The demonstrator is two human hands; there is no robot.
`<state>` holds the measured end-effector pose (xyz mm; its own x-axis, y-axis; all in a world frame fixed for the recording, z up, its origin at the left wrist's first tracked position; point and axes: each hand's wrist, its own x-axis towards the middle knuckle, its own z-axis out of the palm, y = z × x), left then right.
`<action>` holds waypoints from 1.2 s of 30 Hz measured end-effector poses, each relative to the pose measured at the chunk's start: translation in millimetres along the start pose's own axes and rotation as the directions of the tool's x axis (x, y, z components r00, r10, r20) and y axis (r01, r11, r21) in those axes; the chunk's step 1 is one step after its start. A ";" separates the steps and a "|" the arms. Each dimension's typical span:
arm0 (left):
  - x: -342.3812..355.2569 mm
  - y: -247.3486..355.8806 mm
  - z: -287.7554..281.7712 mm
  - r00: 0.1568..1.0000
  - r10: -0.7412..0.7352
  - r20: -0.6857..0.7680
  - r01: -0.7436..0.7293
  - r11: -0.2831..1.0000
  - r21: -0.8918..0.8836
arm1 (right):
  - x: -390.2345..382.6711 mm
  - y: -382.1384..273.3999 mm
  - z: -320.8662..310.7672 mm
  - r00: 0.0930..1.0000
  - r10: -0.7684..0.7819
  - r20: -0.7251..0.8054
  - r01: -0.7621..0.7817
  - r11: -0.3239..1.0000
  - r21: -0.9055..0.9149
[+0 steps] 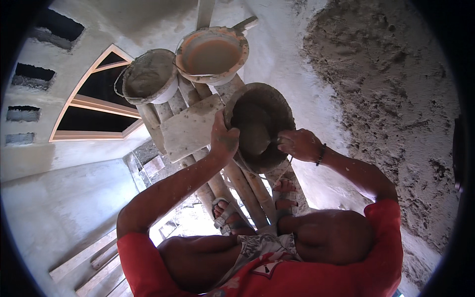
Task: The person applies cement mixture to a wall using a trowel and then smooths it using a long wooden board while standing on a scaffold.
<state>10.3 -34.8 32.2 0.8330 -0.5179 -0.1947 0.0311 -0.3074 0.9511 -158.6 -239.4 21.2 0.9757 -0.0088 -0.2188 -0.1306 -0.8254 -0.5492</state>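
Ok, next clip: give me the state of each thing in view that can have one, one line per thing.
Mortar pan: tilted, holding a lump of grey mortar, gripped at both rims.
Left hand: clasping the pan's left rim.
Right hand: gripping the pan's right rim.
Grey bucket: upright, filled with grey mix.
Orange-stained bucket: upright, holding brownish liquid.
Flat board: lying across the poles, mortar-smeared.

The mortar pan (257, 126) rests on the scaffold poles (237, 183), and everything is placed from it. The left hand (223, 141) grips its left rim, the right hand (299, 144) its right rim. A flat board (190, 127) lies just left of it. Two buckets (148, 76) (213, 54) stand beyond it. The rough wall (386, 99) rises to its right.
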 end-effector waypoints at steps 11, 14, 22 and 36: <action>-6.0 -57.0 -32.2 0.995 -0.104 0.006 0.103 0.970 -0.219 | -0.7 10.7 -12.7 0.998 0.052 -0.023 -0.056 0.960 -0.274; -4.7 -82.4 -47.6 0.996 -0.079 0.051 0.090 0.957 -0.277 | -0.6 -4.7 -37.5 0.998 0.028 -0.062 -0.041 0.973 -0.228; -8.2 -76.2 -50.9 0.985 -0.159 0.072 0.174 0.874 -0.454 | 0.7 -57.0 -136.1 0.994 0.104 -0.014 -0.102 0.986 0.131; -8.5 -69.3 -56.6 0.985 -0.170 0.041 0.174 0.918 -0.356 | -5.3 68.4 -194.4 0.761 0.404 -0.507 -0.344 0.915 0.212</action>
<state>32.4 36.1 -18.4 0.7922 -0.4903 -0.3634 0.3699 -0.0879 0.9249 -138.5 -405.6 141.6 0.7790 -0.6267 0.0206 -0.4926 -0.6319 -0.5984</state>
